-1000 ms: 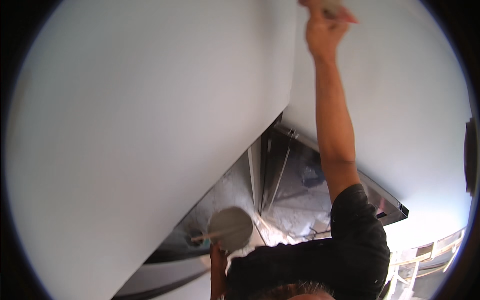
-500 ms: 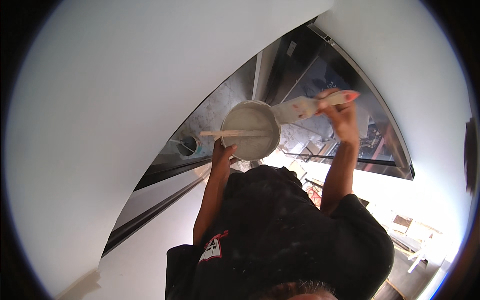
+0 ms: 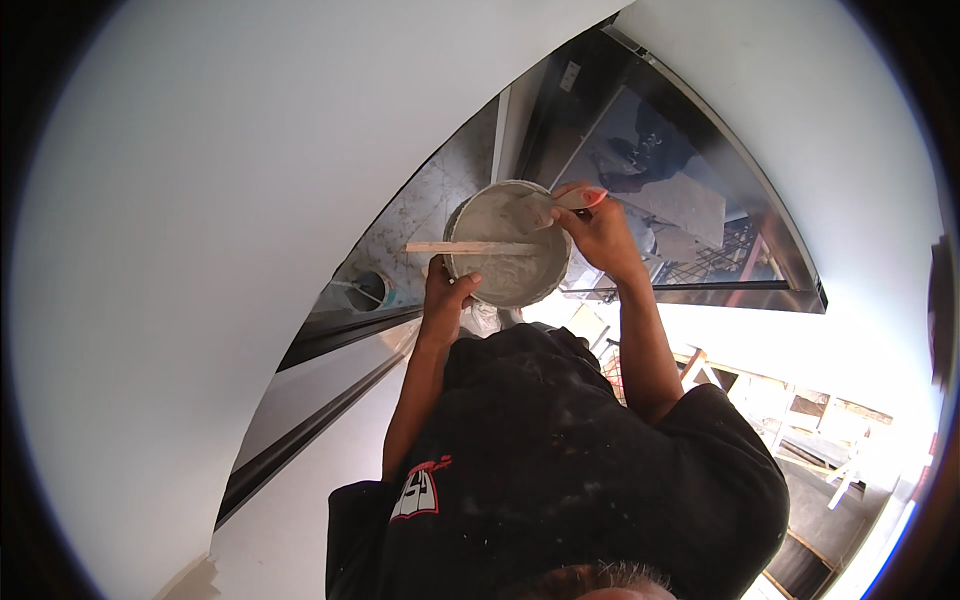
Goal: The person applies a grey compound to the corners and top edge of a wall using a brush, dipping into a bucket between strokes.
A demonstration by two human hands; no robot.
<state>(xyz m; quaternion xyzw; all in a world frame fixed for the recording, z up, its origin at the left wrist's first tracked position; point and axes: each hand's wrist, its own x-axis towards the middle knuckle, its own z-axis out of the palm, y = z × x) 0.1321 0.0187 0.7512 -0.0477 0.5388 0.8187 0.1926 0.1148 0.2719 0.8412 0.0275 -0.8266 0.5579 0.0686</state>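
Note:
In front of my chest, a round bucket holds a grey, creamy mix that coats its rim and inner wall. My left hand grips its near left side, thumb over the rim and the other fingers partly hidden outside. A flat wooden stick lies level across the left rim, its right end in the mix. Closed around the red-tipped handle of a paintbrush, my right hand is at the bucket's far right rim. The brush's grey-smeared head is inside the bucket and tilts down toward the mix.
A large white wall surface fills the left, and another pale surface curves along the right. Beyond the bucket is a dark framed glass panel with reflections. A small bucket stands lower at left; timber pieces lie at lower right.
My right hand has moved left and slightly down, bringing the paintbrush from beside the bucket's right rim into it. My left hand keeps its hold on the bucket.

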